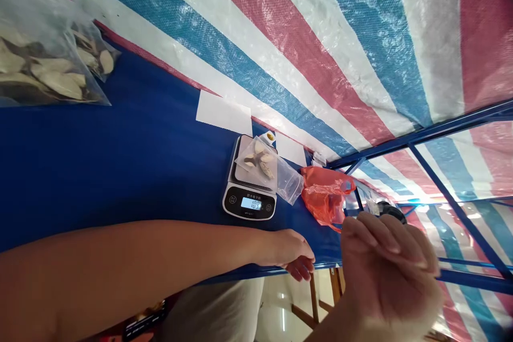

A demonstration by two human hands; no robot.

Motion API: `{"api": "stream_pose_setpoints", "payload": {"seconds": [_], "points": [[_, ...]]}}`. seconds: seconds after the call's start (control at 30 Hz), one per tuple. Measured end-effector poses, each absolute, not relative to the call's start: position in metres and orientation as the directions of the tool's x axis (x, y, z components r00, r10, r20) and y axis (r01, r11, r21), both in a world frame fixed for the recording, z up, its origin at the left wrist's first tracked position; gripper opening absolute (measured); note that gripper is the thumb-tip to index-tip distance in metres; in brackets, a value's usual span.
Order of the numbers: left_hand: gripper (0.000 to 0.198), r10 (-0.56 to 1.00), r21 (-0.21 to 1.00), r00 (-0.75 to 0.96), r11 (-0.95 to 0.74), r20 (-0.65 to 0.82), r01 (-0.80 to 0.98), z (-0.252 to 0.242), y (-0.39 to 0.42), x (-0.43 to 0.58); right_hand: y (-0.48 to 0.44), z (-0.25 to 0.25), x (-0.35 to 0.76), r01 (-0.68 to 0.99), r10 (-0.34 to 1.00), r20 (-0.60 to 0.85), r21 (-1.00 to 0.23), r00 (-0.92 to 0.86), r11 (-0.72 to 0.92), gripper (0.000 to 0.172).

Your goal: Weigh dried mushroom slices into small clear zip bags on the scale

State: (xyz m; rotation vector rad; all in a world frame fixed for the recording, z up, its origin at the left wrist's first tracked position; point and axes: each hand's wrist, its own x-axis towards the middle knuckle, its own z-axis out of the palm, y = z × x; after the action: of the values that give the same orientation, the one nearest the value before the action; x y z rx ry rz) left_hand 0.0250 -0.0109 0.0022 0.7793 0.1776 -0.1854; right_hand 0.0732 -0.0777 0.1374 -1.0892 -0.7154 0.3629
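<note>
My left hand [294,256] rests at the near edge of the blue table [120,171], fingers loosely curled over the edge with nothing visible in them. My right hand [388,272] is raised close to the camera on the right, blurred, fingers held together and bent; whether it holds anything is unclear. A small digital scale [250,197] with a lit display stands just beyond my left hand. A clear plastic bag [266,168] with a few pale dried slices lies on its platform.
An orange plastic bag [326,195] lies right of the scale. Large clear bags of dried slices [52,72] sit at the far left. White paper sheets [224,113] lie by the striped tarp wall [320,37]. Blue metal frame bars [441,131] run on the right.
</note>
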Motion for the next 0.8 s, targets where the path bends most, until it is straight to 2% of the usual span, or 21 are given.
{"api": "stream_pose_setpoints", "payload": {"seconds": [0.07,0.13,0.17,0.23,0.33,0.63,0.8], "points": [[0.015,-0.145,0.66,0.958,0.699,-0.247,0.276,0.003,-0.009,0.026,-0.077,0.132,0.086,-0.006,0.536,0.266,-0.892,0.801,0.451,0.031],[0.016,-0.178,0.648,0.944,0.691,-0.276,0.32,0.005,-0.008,0.026,-0.078,0.126,0.098,0.042,0.483,0.218,-0.936,0.848,0.348,0.012],[0.018,-0.178,0.644,0.941,0.692,-0.286,0.327,0.005,-0.008,0.026,-0.079,0.123,0.102,0.075,0.47,0.202,-0.959,0.859,0.274,0.012],[0.02,-0.136,0.641,0.95,0.711,-0.279,0.29,0.007,-0.009,0.024,-0.079,0.117,0.109,0.098,0.473,0.158,-0.984,0.867,0.149,0.031],[0.02,-0.084,0.64,0.974,0.741,-0.21,0.202,0.006,-0.011,0.021,-0.078,0.104,0.115,0.137,0.472,0.127,-0.991,0.872,0.015,0.035],[0.014,-0.128,0.635,0.984,0.752,-0.12,0.175,-0.013,-0.016,0.03,-0.043,0.08,0.097,0.225,0.661,0.001,-0.941,0.75,-0.253,0.053],[0.008,-0.128,0.662,0.977,0.719,-0.171,0.21,-0.003,-0.013,0.028,-0.013,0.082,0.089,0.201,0.698,-0.057,-0.938,0.714,-0.283,0.055]]}}
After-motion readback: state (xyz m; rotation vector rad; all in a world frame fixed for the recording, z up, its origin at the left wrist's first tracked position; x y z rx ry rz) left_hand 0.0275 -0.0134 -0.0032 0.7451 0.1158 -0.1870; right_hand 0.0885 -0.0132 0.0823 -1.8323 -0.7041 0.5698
